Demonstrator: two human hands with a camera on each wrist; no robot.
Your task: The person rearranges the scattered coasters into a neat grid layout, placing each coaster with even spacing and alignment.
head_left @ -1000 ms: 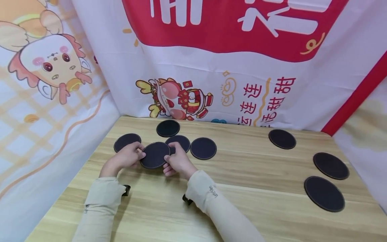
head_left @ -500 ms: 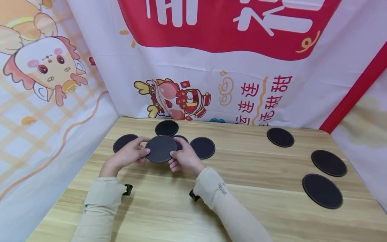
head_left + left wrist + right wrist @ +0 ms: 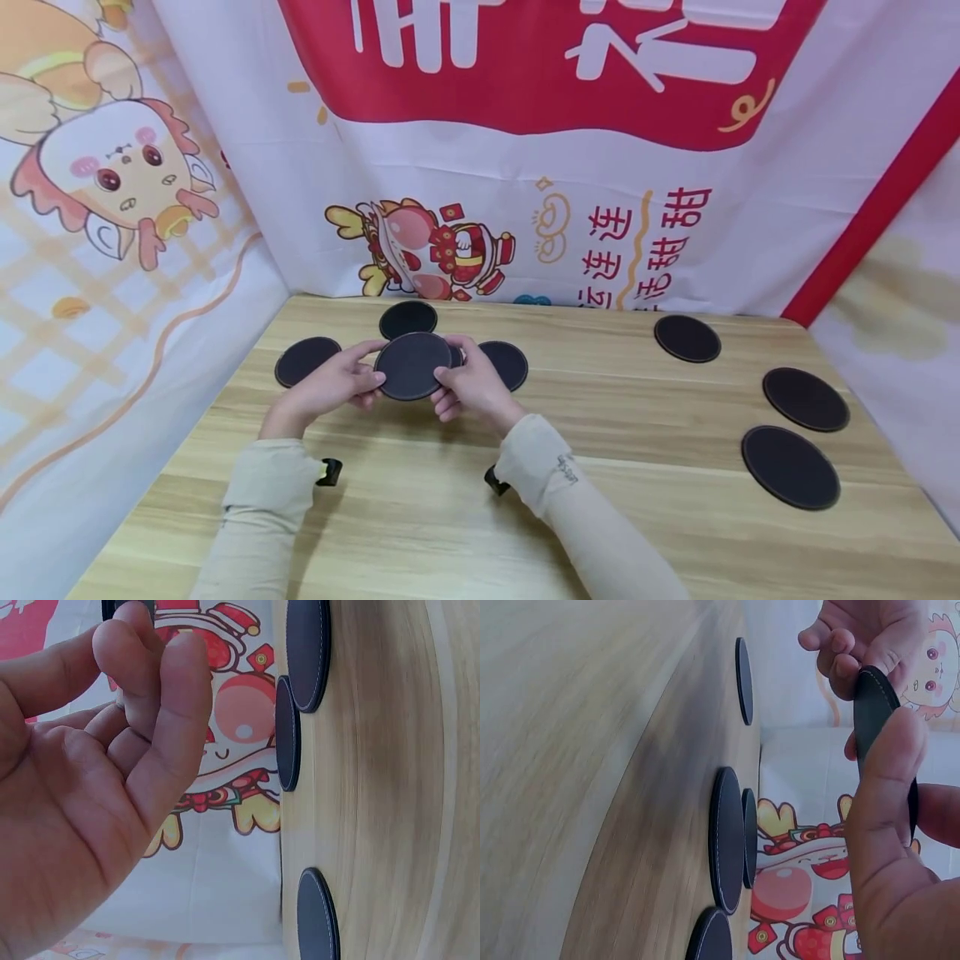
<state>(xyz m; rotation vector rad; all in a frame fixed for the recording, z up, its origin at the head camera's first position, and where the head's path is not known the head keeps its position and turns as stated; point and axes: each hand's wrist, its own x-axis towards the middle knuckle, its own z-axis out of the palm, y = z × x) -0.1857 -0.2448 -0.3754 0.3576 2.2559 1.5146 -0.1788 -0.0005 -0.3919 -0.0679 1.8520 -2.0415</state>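
A round black coaster (image 3: 412, 367) with a stitched edge is held up over the wooden table, tilted toward the head camera. My left hand (image 3: 333, 385) pinches its left edge, thumb in front. On the opposite edge, my right hand (image 3: 480, 383) pinches it between thumb and fingers. From the right wrist view the held coaster (image 3: 876, 712) stands well above the tabletop, seen nearly edge-on. Behind it a flat coaster (image 3: 457, 357) is mostly hidden in the head view. Nearby lie a left coaster (image 3: 303, 362), a back coaster (image 3: 407, 318) and a right coaster (image 3: 507, 364).
Toward the right of the wooden table (image 3: 600, 433) lie a back coaster (image 3: 687, 337), a side coaster (image 3: 806, 398) and a nearer coaster (image 3: 791, 467). A printed white cloth (image 3: 300, 167) hangs along the back edge, and another patterned cloth (image 3: 187, 350) covers the left side.
Both hands have carried the held coaster a little to the right and away from the body, so it now covers most of the flat coaster behind it. The grip stays the same.
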